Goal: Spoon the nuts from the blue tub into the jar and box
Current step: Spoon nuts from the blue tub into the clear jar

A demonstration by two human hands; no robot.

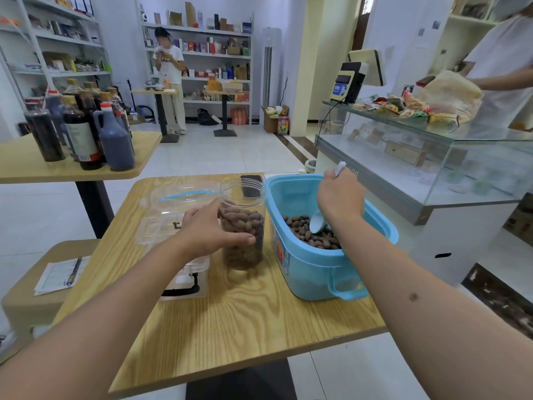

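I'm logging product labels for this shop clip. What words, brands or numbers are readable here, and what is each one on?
None can be read with confidence.
Sticker on the blue tub: coloured print, too blurred.
Glass counter front edge: faint lettering, partly hidden by the right hand.
Blue sign on the payment terminal: characters too small.
Bottle labels: too small.
Paper form: print too small.
Shelf boxes: illegible.

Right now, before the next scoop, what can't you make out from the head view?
- Scoop load: bowl faces away, buried in the nuts.
- Blue tub depth of nuts: near wall hides it.
- Clear box contents: left hand and glare cover it.
- Jar base: blurred.
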